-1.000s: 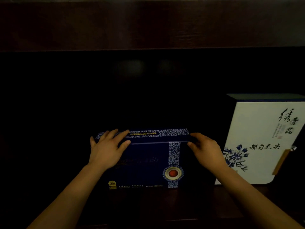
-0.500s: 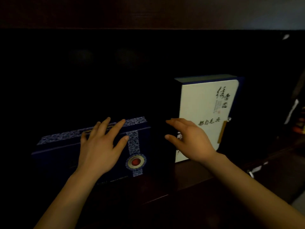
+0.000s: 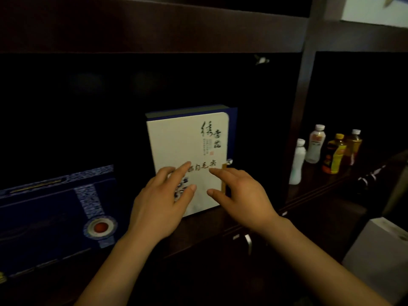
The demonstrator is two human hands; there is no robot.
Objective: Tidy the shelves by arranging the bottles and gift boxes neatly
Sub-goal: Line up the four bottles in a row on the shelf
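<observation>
I am reaching both hands, left hand (image 3: pixel 163 202) and right hand (image 3: pixel 245 195), to the white gift box (image 3: pixel 187 142). Both grips are spread wide, holding nothing, to frame its lower front for straightening.

You're facing a dark wooden shelving unit (image 3: pixel 154 29) in dim light, its recess nearly black. An upright post (image 3: pixel 302 102) splits the bays, and a metal cabinet handle (image 3: pixel 249 242) glints below the shelf edge.

Both hands, left hand (image 3: pixel 162 203) and right hand (image 3: pixel 245 196), hovered spread-fingered before the upright white gift box (image 3: pixel 187 146). A dark blue gift box (image 3: pixel 55 219) stood left; four bottles (image 3: pixel 326 151) stood far right.
</observation>
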